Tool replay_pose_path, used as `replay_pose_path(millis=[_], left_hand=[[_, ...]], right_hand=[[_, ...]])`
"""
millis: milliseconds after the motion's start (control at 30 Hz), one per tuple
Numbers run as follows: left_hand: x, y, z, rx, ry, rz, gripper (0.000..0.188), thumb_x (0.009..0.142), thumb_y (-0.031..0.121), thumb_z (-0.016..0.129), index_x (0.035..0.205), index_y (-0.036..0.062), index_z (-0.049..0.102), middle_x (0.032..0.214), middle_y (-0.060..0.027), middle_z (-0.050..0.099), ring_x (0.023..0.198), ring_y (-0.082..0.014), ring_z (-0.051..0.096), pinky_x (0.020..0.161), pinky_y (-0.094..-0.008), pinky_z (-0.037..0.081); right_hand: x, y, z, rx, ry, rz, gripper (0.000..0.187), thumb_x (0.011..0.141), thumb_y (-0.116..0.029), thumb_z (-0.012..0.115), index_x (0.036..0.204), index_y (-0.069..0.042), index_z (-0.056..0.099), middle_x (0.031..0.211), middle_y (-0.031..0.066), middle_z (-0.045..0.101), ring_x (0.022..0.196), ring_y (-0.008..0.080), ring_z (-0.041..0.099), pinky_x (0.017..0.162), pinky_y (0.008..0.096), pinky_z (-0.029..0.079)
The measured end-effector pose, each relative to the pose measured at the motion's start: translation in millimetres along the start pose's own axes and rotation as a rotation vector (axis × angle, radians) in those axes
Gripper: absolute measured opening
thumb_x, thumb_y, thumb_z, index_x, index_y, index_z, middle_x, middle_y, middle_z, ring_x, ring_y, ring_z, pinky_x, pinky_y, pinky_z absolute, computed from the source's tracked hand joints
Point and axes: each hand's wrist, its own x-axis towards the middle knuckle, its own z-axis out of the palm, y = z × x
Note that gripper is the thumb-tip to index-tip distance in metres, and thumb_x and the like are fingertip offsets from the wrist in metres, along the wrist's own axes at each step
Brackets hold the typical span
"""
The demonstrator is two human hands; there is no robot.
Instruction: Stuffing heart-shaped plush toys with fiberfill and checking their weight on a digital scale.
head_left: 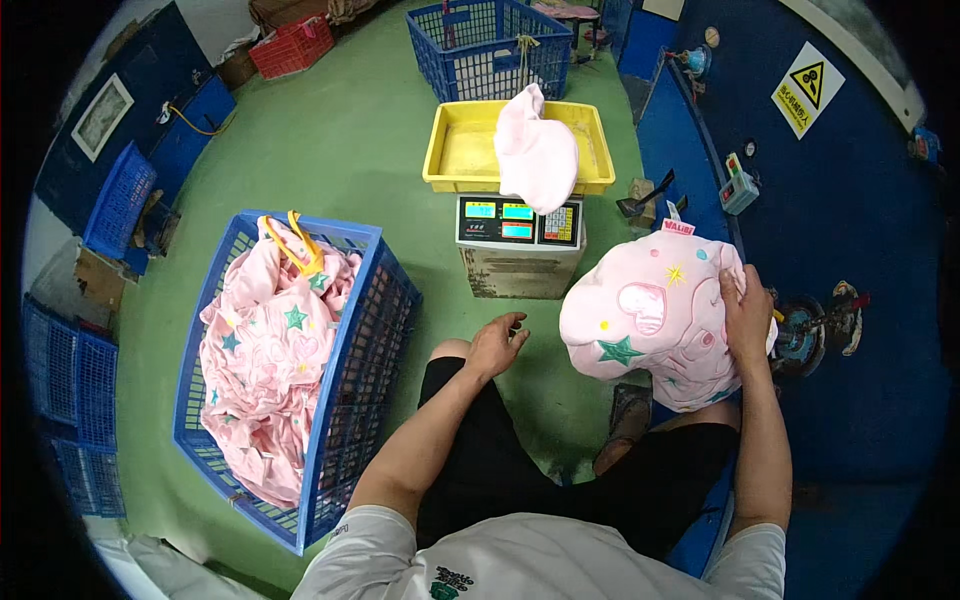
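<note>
My right hand (pixel 748 315) grips the right side of a plump pink plush piece (pixel 640 320), decorated with a shiny heart and green and yellow stars. The plush is beside the blue machine wall, and its far right edge is partly covered by my hand. My left hand (pixel 497 345) hovers near my left knee with nothing in it, fingers loosely bent and apart. Ahead of it, a plain pale-pink plush piece (pixel 537 150) lies across a yellow tray (pixel 436 150), hanging over the near rim. That tray rests on a digital scale (pixel 518 262).
To my left stands a blue basket (pixel 345 400) heaped with pink star-patterned fabric pieces (pixel 270 370). Another blue crate (pixel 490 65) is behind the tray. Along the right runs a blue machine (pixel 850 220) with a round metal fitting (pixel 800 335). A red crate (pixel 292 47) sits far back.
</note>
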Motion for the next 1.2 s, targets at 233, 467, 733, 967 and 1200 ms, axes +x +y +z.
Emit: replay_pose_path(millis=[233,467,733,967,1200], left_hand=[[0.1,1.7,0.3,0.054,-0.035,-0.001,0.040,0.094,0.026,0.063,0.129,0.0052,0.062,0.112,-0.0148,0.071,0.096,-0.0308,0.069,0.082,-0.0404,0.054],[0.6,4.5,2.8,0.077,-0.037,0.023,0.039,0.095,0.025,0.064,0.128,0.0043,0.063,0.112,-0.0147,0.071,0.093,-0.0296,0.068,0.079,-0.0393,0.054],[0.5,6.2,2.2,0.051,-0.054,-0.007,0.041,0.095,0.025,0.063,0.130,0.0053,0.061,0.113,-0.0157,0.071,0.097,-0.0310,0.070,0.083,-0.0403,0.054],[52.8,24.0,-17.5,-0.492,0.163,-0.140,0.044,0.098,0.026,0.063,0.133,0.0004,0.056,0.106,-0.0117,0.066,0.091,-0.0175,0.063,0.077,-0.0319,0.053],[131.7,124.1,-64.3,-0.907,0.208,-0.336,0.057,0.097,0.042,0.063,0.132,-0.0020,0.053,0.114,-0.0132,0.061,0.095,-0.0203,0.061,0.078,-0.0342,0.053]], right_hand=[[-0.4,-4.9,-3.1,-0.003,0.014,-0.006,0.042,0.102,-0.042,0.056,0.091,-0.001,0.054,0.073,0.0188,0.061,0.061,0.0321,0.056,0.061,0.0445,0.045],[-0.6,-8.5,-4.2,-0.014,0.018,0.015,0.041,0.102,-0.042,0.055,0.092,-0.002,0.055,0.074,0.0187,0.062,0.061,0.0319,0.057,0.062,0.0443,0.045],[0.2,-4.9,-3.1,-0.012,-0.007,0.020,0.041,0.102,-0.042,0.055,0.092,-0.002,0.055,0.076,0.0188,0.062,0.063,0.0325,0.058,0.063,0.0445,0.046],[1.0,-4.1,-4.0,-0.011,0.004,0.006,0.040,0.102,-0.041,0.056,0.092,-0.002,0.055,0.077,0.0190,0.064,0.063,0.0338,0.058,0.063,0.0453,0.046],[1.2,-10.1,-8.0,-0.014,-0.023,0.061,0.039,0.101,-0.038,0.057,0.096,0.000,0.058,0.083,0.0206,0.065,0.069,0.0348,0.060,0.067,0.0458,0.047]])
